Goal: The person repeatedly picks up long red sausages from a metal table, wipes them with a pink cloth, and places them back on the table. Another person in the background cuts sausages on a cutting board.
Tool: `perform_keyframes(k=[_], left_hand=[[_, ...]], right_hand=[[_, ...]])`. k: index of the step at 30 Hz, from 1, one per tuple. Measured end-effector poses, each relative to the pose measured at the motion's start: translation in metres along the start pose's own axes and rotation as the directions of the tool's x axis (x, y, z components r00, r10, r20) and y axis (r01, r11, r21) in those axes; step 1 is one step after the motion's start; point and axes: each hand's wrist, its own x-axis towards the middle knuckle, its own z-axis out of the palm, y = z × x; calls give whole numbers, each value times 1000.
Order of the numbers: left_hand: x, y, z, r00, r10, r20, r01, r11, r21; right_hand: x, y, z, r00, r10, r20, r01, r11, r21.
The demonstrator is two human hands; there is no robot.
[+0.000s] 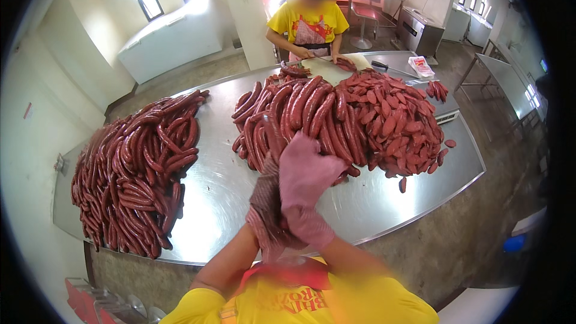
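My left hand (265,191), in a dark reddish knit covering, is closed around the lower end of a long red sausage (272,135). The sausage points away from me and is motion-blurred. Close against it on the right is my right hand (306,180), covered in pink fabric that could be a glove or a cloth. Its fingers are hidden. Just beyond both hands lies a heap of whole sausages (306,103) on the steel table (216,189). A pile of sliced, flat sausage pieces (391,121) adjoins that heap on the right.
A second large sausage heap (135,171) covers the table's left part. Across the table, a co-worker (310,22) holds a knife over sausage on a white cutting board (330,69). Nearby lie a black-handled knife (380,65), a printed packet (421,66) and a scale (445,114).
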Motion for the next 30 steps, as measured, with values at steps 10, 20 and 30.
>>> perform_keyframes(k=[10, 20, 30], left_hand=[[-47, 21, -16, 993, -91, -74, 116, 655, 746], [-77, 41, -26, 972, -235, 8, 3, 50, 999], [-92, 28, -52, 967, -240, 80, -125, -178, 976]], right_hand=[[102, 8, -12, 900, -359, 249, 415, 879, -233], [118, -16, -20, 822, -397, 409, 521, 813, -259], [123, -54, -47, 903, 409, 133, -105, 510, -854]])
